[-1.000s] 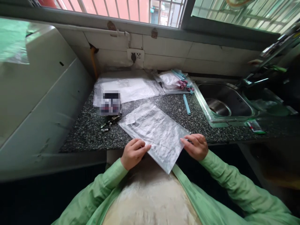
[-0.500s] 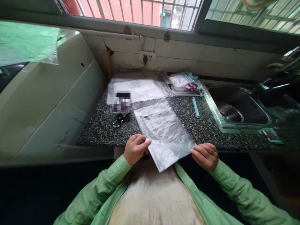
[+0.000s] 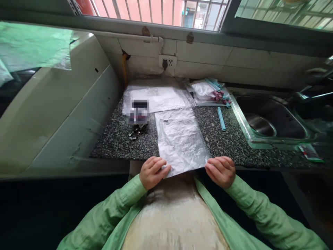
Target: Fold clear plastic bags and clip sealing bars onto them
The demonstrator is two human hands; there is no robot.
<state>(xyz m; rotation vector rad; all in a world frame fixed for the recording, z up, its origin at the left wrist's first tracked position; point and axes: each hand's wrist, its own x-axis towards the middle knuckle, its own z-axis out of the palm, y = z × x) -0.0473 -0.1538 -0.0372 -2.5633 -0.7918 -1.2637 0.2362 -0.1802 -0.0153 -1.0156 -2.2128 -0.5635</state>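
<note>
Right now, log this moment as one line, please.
left hand: pinches near-left corner of crinkled clear plastic bag | right hand: pinches near-right corner | bag: flat on speckled granite counter

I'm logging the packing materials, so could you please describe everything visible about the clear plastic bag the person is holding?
The clear plastic bag is a thin, crinkled, translucent rectangular sheet that looks silvery-grey over the speckled granite countertop. It lies flat and lengthwise, pointing away from the person, and its near edge hangs just past the counter's front edge. The left hand pinches its near left corner, the right hand its near right corner. Its far end reaches a stack of similar bags. It looks empty.
</note>
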